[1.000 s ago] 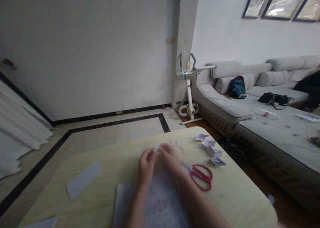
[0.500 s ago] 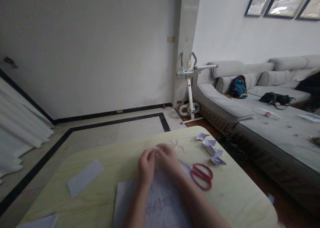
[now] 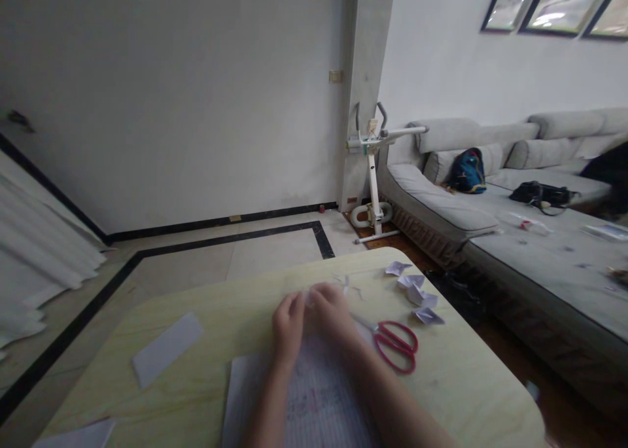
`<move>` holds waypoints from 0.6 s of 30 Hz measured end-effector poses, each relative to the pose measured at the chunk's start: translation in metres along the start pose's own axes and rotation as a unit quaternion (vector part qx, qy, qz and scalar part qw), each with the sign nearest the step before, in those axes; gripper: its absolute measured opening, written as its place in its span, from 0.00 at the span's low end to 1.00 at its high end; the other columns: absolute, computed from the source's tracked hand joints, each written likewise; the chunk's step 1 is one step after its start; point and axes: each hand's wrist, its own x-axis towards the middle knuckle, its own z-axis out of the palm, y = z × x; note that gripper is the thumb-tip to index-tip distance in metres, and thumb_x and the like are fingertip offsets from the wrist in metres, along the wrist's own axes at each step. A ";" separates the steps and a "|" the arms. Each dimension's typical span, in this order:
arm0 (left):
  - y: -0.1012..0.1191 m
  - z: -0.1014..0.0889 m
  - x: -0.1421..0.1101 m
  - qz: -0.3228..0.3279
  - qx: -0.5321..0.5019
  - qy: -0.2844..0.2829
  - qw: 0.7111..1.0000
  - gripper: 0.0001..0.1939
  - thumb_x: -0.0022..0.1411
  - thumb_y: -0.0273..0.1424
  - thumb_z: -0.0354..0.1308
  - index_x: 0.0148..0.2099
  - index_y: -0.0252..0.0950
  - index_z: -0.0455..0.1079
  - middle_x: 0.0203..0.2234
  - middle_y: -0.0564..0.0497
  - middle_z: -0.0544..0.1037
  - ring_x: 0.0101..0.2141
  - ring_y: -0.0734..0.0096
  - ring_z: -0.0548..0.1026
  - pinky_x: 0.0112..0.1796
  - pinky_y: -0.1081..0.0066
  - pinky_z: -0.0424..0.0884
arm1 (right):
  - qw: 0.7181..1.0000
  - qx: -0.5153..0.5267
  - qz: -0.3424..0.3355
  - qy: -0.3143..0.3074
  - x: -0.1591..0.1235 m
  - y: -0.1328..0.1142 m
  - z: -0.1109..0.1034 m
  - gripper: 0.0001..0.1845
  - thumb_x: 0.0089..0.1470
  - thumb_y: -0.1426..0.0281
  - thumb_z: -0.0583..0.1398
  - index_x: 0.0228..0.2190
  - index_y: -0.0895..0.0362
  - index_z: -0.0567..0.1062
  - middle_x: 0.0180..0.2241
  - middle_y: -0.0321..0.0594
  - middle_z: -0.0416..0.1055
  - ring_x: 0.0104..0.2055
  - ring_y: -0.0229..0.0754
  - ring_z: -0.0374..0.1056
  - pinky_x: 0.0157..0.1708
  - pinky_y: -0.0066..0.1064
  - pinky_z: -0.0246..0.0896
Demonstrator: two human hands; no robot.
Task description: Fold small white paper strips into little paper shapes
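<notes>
My left hand (image 3: 288, 322) and my right hand (image 3: 332, 309) meet above the far end of a lined, written-on sheet (image 3: 318, 396). Fingertips of both are pinched together on a small pale piece of paper (image 3: 308, 297), mostly hidden by the fingers and blurred. Red-handled scissors (image 3: 396, 346) lie just right of my right wrist, their blades partly covered by it. Thin paper scraps (image 3: 347, 284) are scattered beyond my right hand. Several small folded paper shapes (image 3: 417, 295) sit in a row near the table's right edge.
A folded white paper strip (image 3: 167, 350) lies at the left of the wooden table (image 3: 206, 324), and another paper (image 3: 78, 435) at the front left corner. Past the table stand a white exercise machine (image 3: 373, 173) and a grey sofa (image 3: 441, 212) with a blue backpack (image 3: 468, 171).
My right hand has shifted very slightly while both hands stay together at the same spot. The scissors, folded shapes and sheets have not moved.
</notes>
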 end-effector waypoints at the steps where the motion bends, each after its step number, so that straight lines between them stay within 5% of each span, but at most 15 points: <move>1: 0.000 0.000 0.000 0.005 0.005 -0.003 1.000 0.15 0.58 0.40 0.51 0.34 0.34 0.72 0.28 0.47 0.77 0.31 0.65 0.74 0.34 0.69 0.69 | 1.000 0.007 0.007 0.004 -0.001 -0.001 0.001 0.07 0.46 0.72 0.55 0.23 0.60 0.72 0.21 0.35 0.68 0.26 0.37 0.63 0.27 0.26 0.58; 18: 0.003 0.002 -0.001 0.008 -0.025 0.001 1.000 0.14 0.53 0.41 0.56 0.34 0.34 0.72 0.30 0.47 0.77 0.33 0.63 0.74 0.36 0.67 0.69 | 1.000 0.030 0.010 0.002 0.003 0.004 -0.002 0.07 0.46 0.68 0.57 0.23 0.59 0.72 0.22 0.36 0.69 0.27 0.38 0.64 0.28 0.27 0.59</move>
